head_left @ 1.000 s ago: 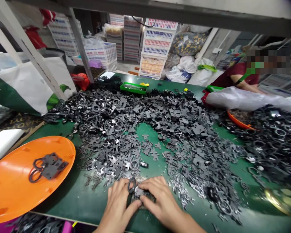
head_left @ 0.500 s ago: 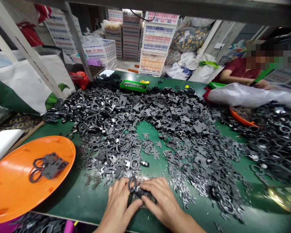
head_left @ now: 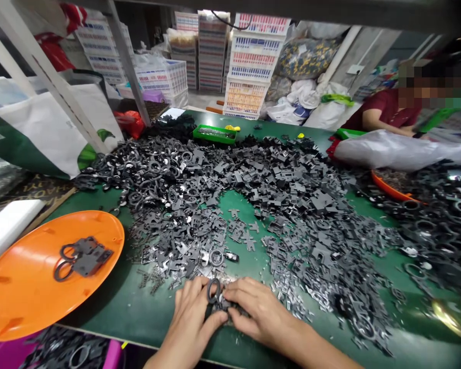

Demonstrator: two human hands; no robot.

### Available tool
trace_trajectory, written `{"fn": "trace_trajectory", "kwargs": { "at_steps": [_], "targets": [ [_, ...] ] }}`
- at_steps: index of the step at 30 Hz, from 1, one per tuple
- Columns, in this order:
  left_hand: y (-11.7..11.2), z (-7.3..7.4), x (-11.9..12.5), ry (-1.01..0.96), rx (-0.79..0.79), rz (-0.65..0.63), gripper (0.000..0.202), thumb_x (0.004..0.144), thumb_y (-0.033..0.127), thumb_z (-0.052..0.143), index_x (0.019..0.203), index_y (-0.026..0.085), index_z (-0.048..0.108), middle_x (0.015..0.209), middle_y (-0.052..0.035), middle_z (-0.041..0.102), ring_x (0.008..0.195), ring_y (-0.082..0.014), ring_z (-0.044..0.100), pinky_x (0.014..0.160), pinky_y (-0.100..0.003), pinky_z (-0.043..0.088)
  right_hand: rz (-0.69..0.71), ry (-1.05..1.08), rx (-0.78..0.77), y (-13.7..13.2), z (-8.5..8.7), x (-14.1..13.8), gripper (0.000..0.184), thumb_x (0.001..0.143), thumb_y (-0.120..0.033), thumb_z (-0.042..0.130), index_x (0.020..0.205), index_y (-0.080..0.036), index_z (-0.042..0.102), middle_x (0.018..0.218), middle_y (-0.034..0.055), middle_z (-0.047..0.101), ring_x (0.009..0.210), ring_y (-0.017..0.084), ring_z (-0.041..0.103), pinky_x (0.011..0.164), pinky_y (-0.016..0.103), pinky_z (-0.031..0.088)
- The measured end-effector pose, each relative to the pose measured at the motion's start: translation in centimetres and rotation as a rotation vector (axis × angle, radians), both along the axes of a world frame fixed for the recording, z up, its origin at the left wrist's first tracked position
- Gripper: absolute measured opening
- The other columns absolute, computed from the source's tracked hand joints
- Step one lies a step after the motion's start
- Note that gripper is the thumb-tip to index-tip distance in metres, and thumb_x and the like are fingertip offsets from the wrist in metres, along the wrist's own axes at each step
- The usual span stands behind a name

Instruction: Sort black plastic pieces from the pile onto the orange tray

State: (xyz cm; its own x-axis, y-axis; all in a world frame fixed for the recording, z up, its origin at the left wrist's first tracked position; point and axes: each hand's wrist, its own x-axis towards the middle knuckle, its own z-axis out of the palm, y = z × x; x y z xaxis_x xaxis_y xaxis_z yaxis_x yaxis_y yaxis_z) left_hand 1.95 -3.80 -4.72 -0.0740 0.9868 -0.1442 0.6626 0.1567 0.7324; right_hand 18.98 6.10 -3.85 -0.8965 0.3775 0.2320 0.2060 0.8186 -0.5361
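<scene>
Low at the front of the green table, both hands close on one small black plastic part with a ring (head_left: 214, 291). My left hand (head_left: 194, 313) grips it from the left, thumb pointing inward and fingers curled behind the ring. From the right, my right hand (head_left: 255, 310) pinches the same part with thumb and fingertips. The ring stands upright between the hands; the part's lower body is mostly hidden by the fingers. Just beyond lie loose black plastic pieces (head_left: 180, 251) and another ringed piece (head_left: 216, 258).
An orange dish (head_left: 19, 277) at left holds a few ringed black parts (head_left: 85, 256). Heaped black pieces (head_left: 292, 179) spread across the table. A green tray (head_left: 215, 134) of small metal bits stands behind. A purple bin (head_left: 115, 353) sits below the edge. A co-worker (head_left: 384, 113) is at right.
The whole view has shifted slightly, moving the scene a little to the right. Both hands stay on the ringed part, and my right forearm leans further to the right.
</scene>
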Motion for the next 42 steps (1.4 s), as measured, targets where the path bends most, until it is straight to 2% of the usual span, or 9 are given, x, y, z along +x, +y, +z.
{"fn": "trace_trajectory", "kwargs": {
  "at_steps": [6, 10, 14, 17, 19, 23, 28, 35, 42],
  "targets": [
    [0.3, 0.8, 0.2, -0.028, -0.017, 0.007, 0.029, 0.084, 0.041, 0.057, 0.109, 0.027, 0.057, 0.110, -0.0046, 0.054, 0.100, -0.0255, 0.048, 0.084, -0.040, 0.040, -0.037, -0.188, 0.098, -0.5, 0.8, 0.5, 0.021, 0.090, -0.021, 0.052, 0.110, -0.020, 0.058, 0.093, 0.0056, 0.066, 0.081, 0.020, 0.059, 0.073, 0.031, 0.047],
    [0.5, 1.3, 1.0, -0.017, -0.019, 0.082, 0.019, 0.089, 0.035, 0.046, 0.099, 0.026, 0.059, 0.105, -0.0034, 0.054, 0.099, -0.0241, 0.048, 0.083, -0.041, 0.039, -0.096, -0.208, -0.118, 0.1, 2.5, 0.5, 0.015, 0.091, -0.026, 0.053, 0.104, -0.025, 0.061, 0.097, 0.0024, 0.066, 0.089, 0.018, 0.059, 0.080, 0.030, 0.045],
    [0.7, 1.4, 1.6, -0.007, -0.024, 0.107, 0.020, 0.083, 0.024, 0.050, 0.100, 0.026, 0.059, 0.106, -0.0031, 0.054, 0.100, -0.0246, 0.048, 0.085, -0.041, 0.039, -0.147, -0.137, -0.195, 0.4, 4.0, -0.6, 0.033, 0.090, -0.024, 0.052, 0.123, -0.028, 0.049, 0.121, 0.0053, 0.058, 0.109, 0.020, 0.052, 0.091, 0.036, 0.039],
    [0.7, 1.4, 1.6, -0.014, -0.014, 0.113, 0.023, 0.080, 0.020, 0.050, 0.100, 0.027, 0.060, 0.106, -0.0024, 0.054, 0.101, -0.0239, 0.048, 0.084, -0.039, 0.039, -0.067, -0.178, -0.293, 0.7, 4.8, -1.5, 0.017, 0.089, -0.024, 0.055, 0.106, -0.027, 0.056, 0.102, 0.0005, 0.063, 0.096, 0.017, 0.056, 0.089, 0.034, 0.039],
    [0.7, 1.4, 1.7, -0.008, -0.012, 0.126, 0.020, 0.080, 0.022, 0.052, 0.097, 0.027, 0.061, 0.104, -0.0026, 0.055, 0.100, -0.0244, 0.048, 0.083, -0.039, 0.039, -0.074, -0.202, -0.361, 1.4, 5.3, -1.6, 0.006, 0.089, -0.022, 0.054, 0.094, -0.024, 0.055, 0.090, -0.0018, 0.062, 0.087, 0.015, 0.056, 0.085, 0.031, 0.040],
    [0.8, 1.4, 2.1, 0.026, 0.026, 0.168, 0.016, 0.078, 0.021, 0.054, 0.091, 0.026, 0.062, 0.102, -0.0024, 0.054, 0.098, -0.0248, 0.048, 0.082, -0.040, 0.036, -0.137, -0.288, -0.329, 3.5, 6.4, -1.1, 0.010, 0.086, -0.019, 0.055, 0.095, -0.023, 0.057, 0.084, -0.0009, 0.059, 0.085, 0.017, 0.053, 0.077, 0.030, 0.040],
    [0.8, 1.3, 2.2, 0.028, 0.044, 0.177, 0.016, 0.077, 0.021, 0.056, 0.090, 0.027, 0.062, 0.100, -0.0016, 0.053, 0.096, -0.0235, 0.048, 0.081, -0.039, 0.036, 0.004, -0.373, -0.171, 4.1, 6.0, -0.7, 0.008, 0.082, -0.017, 0.062, 0.084, -0.024, 0.065, 0.062, -0.0031, 0.056, 0.076, 0.018, 0.050, 0.078, 0.035, 0.033],
    [0.7, 1.1, 2.0, 0.011, 0.054, 0.166, 0.015, 0.078, 0.022, 0.056, 0.091, 0.027, 0.062, 0.101, -0.0017, 0.053, 0.097, -0.0233, 0.048, 0.082, -0.039, 0.036, 0.066, -0.399, -0.112, 3.8, 5.8, -0.9, 0.021, 0.093, -0.023, 0.047, 0.077, -0.021, 0.061, 0.066, -0.0003, 0.058, 0.076, 0.018, 0.047, 0.079, 0.039, 0.032],
    [0.8, 1.2, 1.9, 0.008, 0.037, 0.154, 0.014, 0.078, 0.024, 0.056, 0.090, 0.028, 0.063, 0.100, -0.0013, 0.053, 0.098, -0.0238, 0.048, 0.082, -0.038, 0.036, 0.125, -0.357, -0.190, 4.4, 5.0, -1.2, 0.017, 0.094, -0.023, 0.046, 0.084, -0.023, 0.060, 0.074, -0.0006, 0.061, 0.078, 0.018, 0.046, 0.076, 0.035, 0.034]
  ]
}}
